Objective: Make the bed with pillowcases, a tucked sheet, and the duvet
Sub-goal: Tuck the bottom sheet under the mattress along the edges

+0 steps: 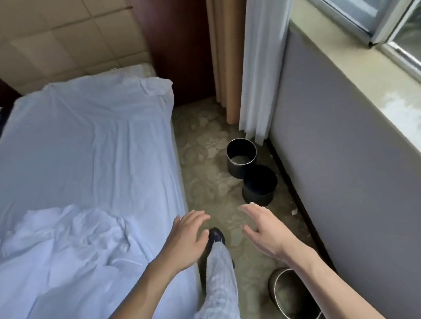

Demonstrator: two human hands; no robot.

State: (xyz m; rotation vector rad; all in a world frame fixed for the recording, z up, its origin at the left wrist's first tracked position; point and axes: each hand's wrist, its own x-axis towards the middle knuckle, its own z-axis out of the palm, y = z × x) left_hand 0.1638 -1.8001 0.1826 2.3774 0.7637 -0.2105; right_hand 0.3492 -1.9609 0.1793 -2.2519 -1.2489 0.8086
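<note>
The left grip (188,238) and right grip (267,232) are empty, fingers straight and spread, held apart above the carpet (202,135) at the bed's (149,68) edge. The sheet (79,148) lies wrinkled across the bed, with a rumpled white bundle (59,227) on its near part. Two black bins (241,157) stand near the wall.

A pale blue-white cotton sheet (84,148) lies spread over the bed's mattress (148,68), covering nearly all of it; only a narrow strip of the patterned mattress top shows past the sheet at the head end. The sheet is creased, with long shallow wrinkles running along its length. At the far right corner it is bunched into loose folds, and along the right edge it drapes down the side of the mattress. On the near part lies a crumpled white heap of fabric (60,234); whether it is a rucked-up part of the sheet or a separate piece cannot be told.
</note>
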